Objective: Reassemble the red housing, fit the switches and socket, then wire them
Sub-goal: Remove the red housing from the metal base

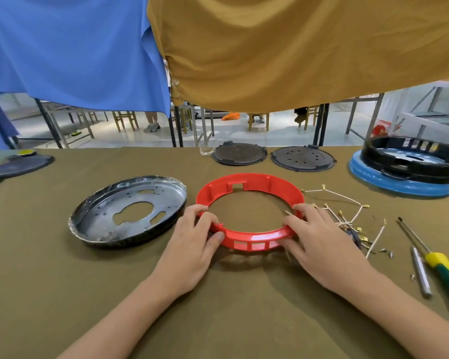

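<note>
A red plastic housing ring lies in the middle of the olive-cloth table, its near edge lifted slightly. My left hand grips the ring's near-left rim, fingers over the top and thumb on the outer wall. My right hand holds the near-right rim the same way. To the left lies a black metal base pan with cut-outs. A tangle of white wires with brass terminals lies just right of the ring, partly under my right hand. I see no switches or socket clearly.
A yellow-green screwdriver and a metal rod lie at the right. Two dark round plates sit at the far edge. A black housing on a blue base stands far right. Blue and mustard cloths hang above.
</note>
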Motion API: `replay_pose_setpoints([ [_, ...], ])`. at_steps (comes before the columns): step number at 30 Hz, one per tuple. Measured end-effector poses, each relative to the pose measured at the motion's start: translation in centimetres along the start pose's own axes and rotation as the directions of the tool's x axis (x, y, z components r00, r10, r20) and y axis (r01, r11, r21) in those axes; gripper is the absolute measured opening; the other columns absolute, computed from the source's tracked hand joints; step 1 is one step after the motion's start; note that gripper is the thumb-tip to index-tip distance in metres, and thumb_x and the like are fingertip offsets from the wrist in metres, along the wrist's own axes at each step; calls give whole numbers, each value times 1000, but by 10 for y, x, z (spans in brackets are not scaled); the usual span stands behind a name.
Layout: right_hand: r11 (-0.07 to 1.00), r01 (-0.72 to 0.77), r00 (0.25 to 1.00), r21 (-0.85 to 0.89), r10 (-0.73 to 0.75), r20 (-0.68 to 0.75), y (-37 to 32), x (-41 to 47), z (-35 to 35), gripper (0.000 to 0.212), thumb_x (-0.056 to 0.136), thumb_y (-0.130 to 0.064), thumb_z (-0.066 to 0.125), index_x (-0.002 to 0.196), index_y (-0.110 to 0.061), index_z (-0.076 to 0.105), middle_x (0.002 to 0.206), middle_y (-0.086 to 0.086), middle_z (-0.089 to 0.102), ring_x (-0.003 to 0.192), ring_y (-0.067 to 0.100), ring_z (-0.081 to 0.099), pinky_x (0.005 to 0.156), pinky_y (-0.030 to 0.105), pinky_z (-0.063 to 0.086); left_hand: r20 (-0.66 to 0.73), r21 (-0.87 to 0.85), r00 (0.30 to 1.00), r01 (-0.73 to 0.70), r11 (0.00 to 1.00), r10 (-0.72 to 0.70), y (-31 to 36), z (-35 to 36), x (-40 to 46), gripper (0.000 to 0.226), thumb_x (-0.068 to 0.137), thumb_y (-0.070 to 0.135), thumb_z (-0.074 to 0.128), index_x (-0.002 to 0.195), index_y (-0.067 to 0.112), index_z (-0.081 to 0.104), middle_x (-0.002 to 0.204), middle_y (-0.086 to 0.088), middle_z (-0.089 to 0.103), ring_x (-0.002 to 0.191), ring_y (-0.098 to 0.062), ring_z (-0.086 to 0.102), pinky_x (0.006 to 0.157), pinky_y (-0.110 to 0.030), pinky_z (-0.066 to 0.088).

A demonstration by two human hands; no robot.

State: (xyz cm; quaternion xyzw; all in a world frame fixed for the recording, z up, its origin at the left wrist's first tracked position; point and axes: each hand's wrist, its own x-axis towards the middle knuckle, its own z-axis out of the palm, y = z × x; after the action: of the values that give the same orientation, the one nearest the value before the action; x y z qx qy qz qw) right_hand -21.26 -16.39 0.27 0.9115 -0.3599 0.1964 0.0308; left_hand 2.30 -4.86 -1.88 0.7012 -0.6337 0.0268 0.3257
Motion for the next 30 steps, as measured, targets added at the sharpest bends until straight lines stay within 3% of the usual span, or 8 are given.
replay_pose_setpoints([
  [5, 988, 32, 993, -148, -48, -106, -8, -1, -5, 41, 88, -47, 63, 109, -12, 68, 124, 15, 62, 115, 34, 54, 93, 45, 51, -43, 13, 999, 0, 1000, 0, 4, -4, 1, 13, 99, 29, 53, 108, 20, 54, 122, 12, 36, 109, -16, 45, 93, -20, 28],
  [9, 979, 137, 954, -153, -172, -247, -17, 14, -11, 41, 88, -41, 61, 105, -4, 67, 114, 17, 64, 115, 39, 54, 106, 46, 41, -108, -71, 994, 12, 997, -20, 4, -13, 1, 10, 100, 27, 52, 106, 20, 52, 113, 13, 41, 104, -15, 47, 90, -21, 34],
  [14, 970, 128, 953, 208, -62, -297, -29, 25, -13, 40, 92, -43, 42, 92, -8, 60, 96, 3, 61, 104, 28, 50, 93, 32, 38, -209, -201, 978, -28, 979, -15, -5, -33, 2, 33, 96, 36, 57, 126, 24, 52, 124, 13, 43, 113, -7, 50, 96, -26, 42],
  [17, 898, 26, 960, 439, 100, -261, -30, 21, -9, 42, 90, -50, 36, 86, -13, 55, 86, -4, 56, 88, 20, 46, 72, 25, 32, -256, 41, 956, 157, 987, -141, -26, -48, 1, 56, 91, 44, 62, 141, 25, 43, 139, 3, 38, 129, -16, 39, 105, -35, 36],
  [19, 795, -48, 948, 604, 226, -223, -28, 20, -8, 43, 88, -55, 34, 82, -16, 52, 78, -1, 56, 79, 21, 49, 65, 27, 36, -154, 376, 933, 359, 854, -325, -39, -54, -1, 51, 94, 51, 54, 137, 27, 46, 136, 1, 43, 126, -21, 40, 100, -39, 37],
  [21, 651, -102, 926, 752, 339, -168, -28, 19, -9, 45, 89, -56, 36, 82, -16, 54, 76, 8, 60, 76, 29, 56, 71, 36, 46, -73, 535, 907, 386, 752, -414, -49, -56, -1, 36, 99, 48, 46, 124, 24, 54, 121, 1, 55, 115, -22, 50, 91, -36, 43],
  [25, 234, -234, 872, 944, 479, 98, -29, 17, -12, 51, 86, -59, 43, 94, -15, 66, 89, 5, 72, 93, 26, 70, 88, 48, 57, -276, 397, 919, 376, 838, -282, -50, -66, 8, 26, 101, 35, 45, 102, 13, 59, 100, -5, 61, 97, -29, 60, 76, -41, 46],
  [30, -92, -237, 837, 967, 486, 251, -32, 18, -14, 47, 96, -46, 46, 88, -2, 59, 78, 10, 62, 101, 37, 67, 80, 53, 59, -646, 35, 737, 289, 957, -199, -49, -90, 9, 23, 104, 26, 43, 85, 14, 45, 76, -2, 50, 66, -25, 44, 58, -35, 27],
])
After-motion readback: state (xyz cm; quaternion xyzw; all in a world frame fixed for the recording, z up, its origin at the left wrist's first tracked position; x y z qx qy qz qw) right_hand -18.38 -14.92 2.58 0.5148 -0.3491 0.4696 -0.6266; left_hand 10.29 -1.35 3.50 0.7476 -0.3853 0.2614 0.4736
